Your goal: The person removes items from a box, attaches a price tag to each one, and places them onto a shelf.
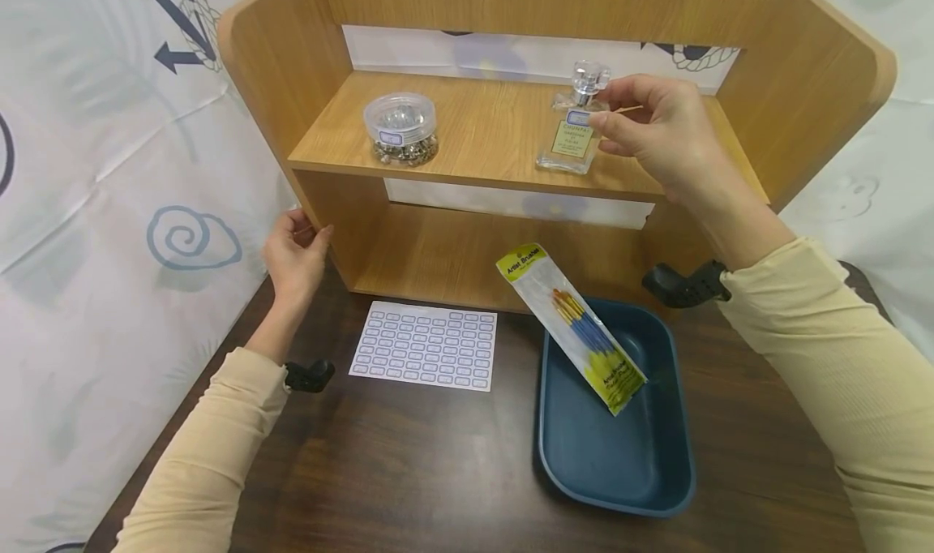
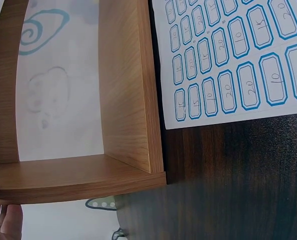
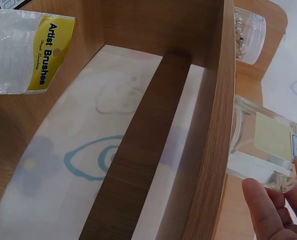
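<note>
A right hand (image 1: 667, 127) pinches a perfume bottle (image 1: 571, 141) at a shelf (image 1: 489, 131) whose side a left hand (image 1: 293, 257) clasps, fingers curled.

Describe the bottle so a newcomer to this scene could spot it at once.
Find the wooden shelf unit, then its upper board. Toward that board's right end, the right hand holds the bottle. Unlike the round jar farther left, it is square-edged, with a faceted clear cap and a pale yellow label.
</note>
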Available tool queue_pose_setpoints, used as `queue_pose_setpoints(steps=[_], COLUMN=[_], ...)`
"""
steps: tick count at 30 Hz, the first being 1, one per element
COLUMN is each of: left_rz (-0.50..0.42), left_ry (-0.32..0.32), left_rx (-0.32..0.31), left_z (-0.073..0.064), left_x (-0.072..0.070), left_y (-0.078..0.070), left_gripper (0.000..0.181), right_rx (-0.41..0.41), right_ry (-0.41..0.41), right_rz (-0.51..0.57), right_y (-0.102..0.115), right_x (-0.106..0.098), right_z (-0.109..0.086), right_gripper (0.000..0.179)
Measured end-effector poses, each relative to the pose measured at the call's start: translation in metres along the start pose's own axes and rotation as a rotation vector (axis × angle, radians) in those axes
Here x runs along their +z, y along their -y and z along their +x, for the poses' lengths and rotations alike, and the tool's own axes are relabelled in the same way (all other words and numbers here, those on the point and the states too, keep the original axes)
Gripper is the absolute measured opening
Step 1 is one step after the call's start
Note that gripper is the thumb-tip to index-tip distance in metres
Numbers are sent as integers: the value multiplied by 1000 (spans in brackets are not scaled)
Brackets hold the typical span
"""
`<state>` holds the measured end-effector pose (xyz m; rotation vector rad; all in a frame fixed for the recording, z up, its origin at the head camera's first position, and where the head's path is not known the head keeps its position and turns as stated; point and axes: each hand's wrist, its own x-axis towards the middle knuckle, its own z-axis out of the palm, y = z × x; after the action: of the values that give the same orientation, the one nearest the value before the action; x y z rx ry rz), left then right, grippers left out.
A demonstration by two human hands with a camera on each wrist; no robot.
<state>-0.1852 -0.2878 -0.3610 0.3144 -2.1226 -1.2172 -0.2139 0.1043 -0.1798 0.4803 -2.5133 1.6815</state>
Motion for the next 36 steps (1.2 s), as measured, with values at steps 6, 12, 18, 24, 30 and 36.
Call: queue_pose_setpoints(steps=[6, 12, 18, 24, 30, 36], left_rz=[-13, -15, -3, 7, -8, -17], left_ry=[1, 1, 8, 18, 24, 10], left_rx=[-4, -1, -5, -13, -18, -16], left_z=[0, 0, 0, 0, 1, 1], left_x=[0, -1, -1, -1, 0, 0], left_y=[1, 1, 1, 0, -1, 1], left_gripper=[26, 26, 27, 28, 28, 28], right_rx=[2, -30, -43, -53, -67, -82], right_ry=[-5, -15, -20, -32, -48, -50], right_rz=[-14, -29, -56, -80, -75, -76], right_y=[1, 1, 1, -1, -2, -2], right_x=[2, 3, 5, 5, 5, 6], right_z=[2, 2, 1, 0, -1, -1], right_gripper=[26, 25, 28, 29, 28, 27])
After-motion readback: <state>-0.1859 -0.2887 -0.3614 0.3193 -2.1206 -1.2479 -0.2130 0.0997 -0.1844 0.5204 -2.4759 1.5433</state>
